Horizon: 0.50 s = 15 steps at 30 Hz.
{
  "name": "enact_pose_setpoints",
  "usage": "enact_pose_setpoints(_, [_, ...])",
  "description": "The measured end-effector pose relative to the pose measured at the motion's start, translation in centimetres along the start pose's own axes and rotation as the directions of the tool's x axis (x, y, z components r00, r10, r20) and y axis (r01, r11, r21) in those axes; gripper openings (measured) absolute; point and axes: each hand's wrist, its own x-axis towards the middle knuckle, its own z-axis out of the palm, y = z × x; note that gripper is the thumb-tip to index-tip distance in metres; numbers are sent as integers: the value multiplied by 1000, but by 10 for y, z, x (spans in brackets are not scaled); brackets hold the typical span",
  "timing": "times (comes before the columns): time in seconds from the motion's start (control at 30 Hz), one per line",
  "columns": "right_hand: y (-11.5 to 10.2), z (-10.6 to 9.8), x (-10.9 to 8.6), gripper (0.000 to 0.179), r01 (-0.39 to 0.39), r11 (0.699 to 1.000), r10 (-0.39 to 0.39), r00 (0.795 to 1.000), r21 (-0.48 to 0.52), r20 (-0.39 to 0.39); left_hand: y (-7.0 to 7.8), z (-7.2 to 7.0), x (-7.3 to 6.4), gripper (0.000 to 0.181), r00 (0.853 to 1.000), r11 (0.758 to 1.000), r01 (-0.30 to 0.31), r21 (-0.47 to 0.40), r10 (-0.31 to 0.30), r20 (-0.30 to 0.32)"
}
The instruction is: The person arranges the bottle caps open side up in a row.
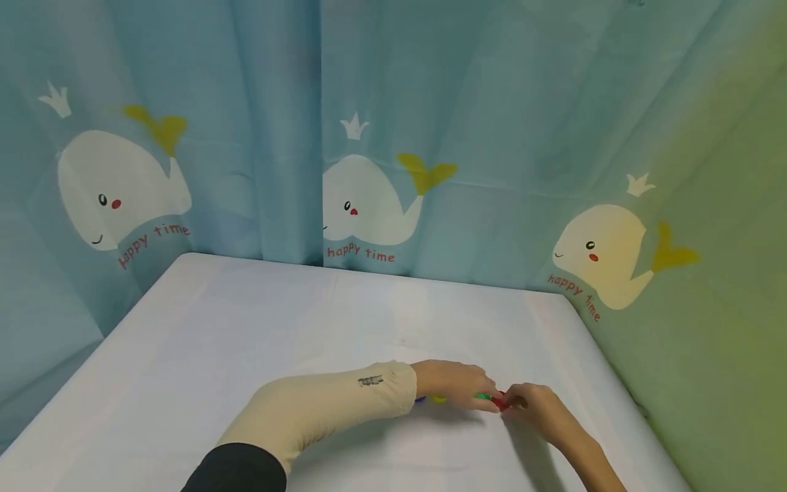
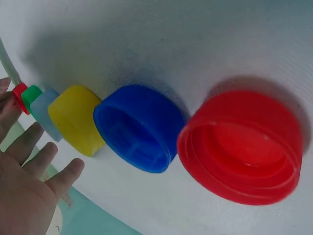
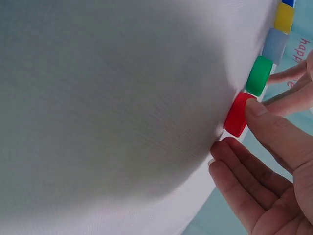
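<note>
A row of plastic bottle caps stands on edge on the white table: a large red cap (image 2: 244, 147), a blue cap (image 2: 139, 128), a yellow cap (image 2: 77, 120), a pale blue cap (image 3: 275, 46), a green cap (image 3: 259, 76) and a smaller red cap (image 3: 238, 115) at the right end. My right hand (image 1: 541, 408) pinches this smaller red cap, its thumb on the cap's side. The other fingers are bent beneath it. Reaching over the row, my left hand (image 1: 458, 384) has its fingers extended beside the green and smaller red caps. Whether its fingertips touch them I cannot tell.
The white table (image 1: 246, 328) reaches back to a blue-green curtain (image 1: 492, 102) printed with whales. My left forearm, in a beige sleeve (image 1: 332, 403), crosses over the table and hides part of the row in the head view.
</note>
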Motion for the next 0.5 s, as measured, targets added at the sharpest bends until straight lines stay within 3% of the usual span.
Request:
enact_pose_setpoints(0.2, [5, 0, 1, 16, 44, 995, -46, 999, 85, 27, -3, -11, -6, 49, 997, 997, 68, 23, -67, -27])
enact_pose_setpoints(0.33, [6, -2, 0, 19, 2, 999, -3, 1000, 49, 22, -12, -21, -21, 50, 990, 994, 109, -6, -110, -92])
enact_pose_setpoints(0.43, [5, -6, -1, 23, -58, 998, 58, 998, -13, -24, -24, -27, -39, 49, 972, 986, 168, -6, -166, -167])
enact_pose_setpoints(0.5, [6, -10, -1, 25, -75, 996, 71, 994, -50, -79, -33, -31, -55, 50, 948, 973, 232, -8, -228, -221])
